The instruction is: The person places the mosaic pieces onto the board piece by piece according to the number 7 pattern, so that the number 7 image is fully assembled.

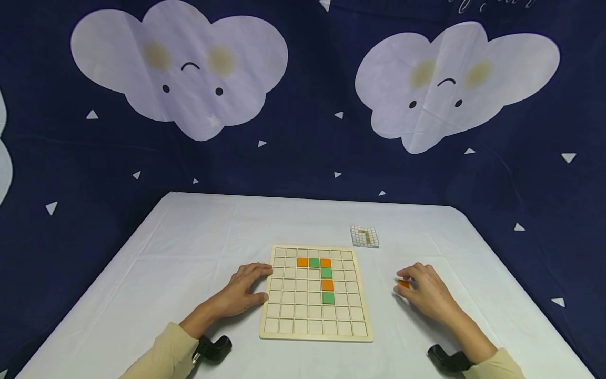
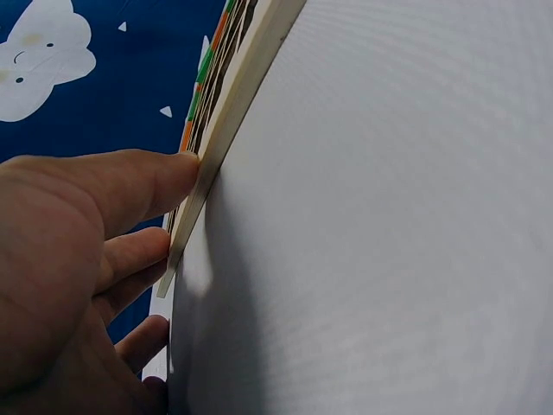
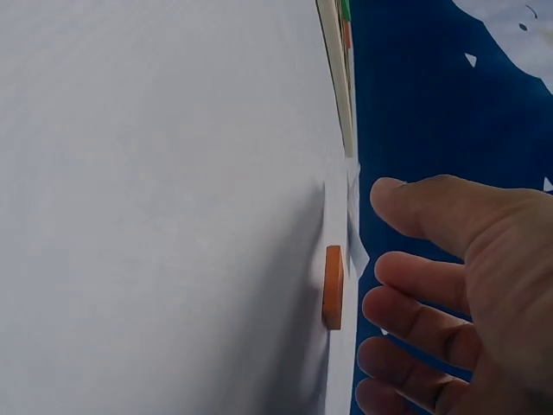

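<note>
A pale wooden grid board [image 1: 293, 311] lies on the table with several orange and green tiles in its cells. They form a short row near the far side, then a column running toward the near side, ending in a green tile [image 1: 329, 298]. My left hand [image 1: 235, 296] touches the board's left edge with thumb and fingertips, the thumb [image 2: 160, 177] along the rim. Right of the board, a loose orange tile [image 3: 333, 288] lies flat on the cloth. My right hand [image 1: 427, 291] hovers over it, thumb and fingers apart; the right wrist view shows them off the tile.
Beyond the board's far right corner lies a small printed card [image 1: 364, 238] with a grid and a coloured pattern. A white cloth [image 1: 208, 226] covers the table. Behind its far edge hangs a dark blue curtain [image 1: 312, 158] with clouds and triangles.
</note>
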Motion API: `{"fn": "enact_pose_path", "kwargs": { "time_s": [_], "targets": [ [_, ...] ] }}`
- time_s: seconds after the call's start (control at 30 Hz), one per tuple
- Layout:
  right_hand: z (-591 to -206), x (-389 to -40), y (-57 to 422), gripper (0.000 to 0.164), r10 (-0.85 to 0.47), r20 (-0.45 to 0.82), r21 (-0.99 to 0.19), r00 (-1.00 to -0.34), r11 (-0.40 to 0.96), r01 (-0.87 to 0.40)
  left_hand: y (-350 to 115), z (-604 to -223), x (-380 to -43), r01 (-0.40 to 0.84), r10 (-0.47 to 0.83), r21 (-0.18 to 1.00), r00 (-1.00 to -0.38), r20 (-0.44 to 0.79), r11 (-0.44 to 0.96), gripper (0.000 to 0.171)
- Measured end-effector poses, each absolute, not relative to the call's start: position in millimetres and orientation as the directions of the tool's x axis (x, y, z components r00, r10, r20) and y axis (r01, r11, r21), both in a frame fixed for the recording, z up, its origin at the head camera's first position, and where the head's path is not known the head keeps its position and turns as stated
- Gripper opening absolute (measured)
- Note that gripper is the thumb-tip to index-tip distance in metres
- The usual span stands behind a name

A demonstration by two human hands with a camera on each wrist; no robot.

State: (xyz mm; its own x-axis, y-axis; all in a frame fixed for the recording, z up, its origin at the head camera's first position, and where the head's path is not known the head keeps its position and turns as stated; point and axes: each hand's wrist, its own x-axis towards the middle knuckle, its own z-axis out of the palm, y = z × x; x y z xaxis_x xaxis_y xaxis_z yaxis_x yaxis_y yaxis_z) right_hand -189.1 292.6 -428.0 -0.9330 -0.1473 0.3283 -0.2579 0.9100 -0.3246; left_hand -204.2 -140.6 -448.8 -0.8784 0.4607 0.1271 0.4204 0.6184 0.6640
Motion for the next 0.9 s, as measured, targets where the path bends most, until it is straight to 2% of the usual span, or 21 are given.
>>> {"fn": "enact_pose_path", "kwargs": {
  "time_s": [0.6,0.9],
  "targets": [
    [-434,-189,307,0.027,-0.13,0.237,-0.325,-0.963,0.923,-0.204,-140,-450,-205,0.41,0.454,0.668,-0.883,0.12,0.621,0.051],
    [-435,-190,310,0.023,-0.135,0.247,-0.315,-0.96,0.926,-0.211,-139,-449,-205,0.392,0.445,0.678,-0.889,0.107,0.621,0.051]
  ]
}}
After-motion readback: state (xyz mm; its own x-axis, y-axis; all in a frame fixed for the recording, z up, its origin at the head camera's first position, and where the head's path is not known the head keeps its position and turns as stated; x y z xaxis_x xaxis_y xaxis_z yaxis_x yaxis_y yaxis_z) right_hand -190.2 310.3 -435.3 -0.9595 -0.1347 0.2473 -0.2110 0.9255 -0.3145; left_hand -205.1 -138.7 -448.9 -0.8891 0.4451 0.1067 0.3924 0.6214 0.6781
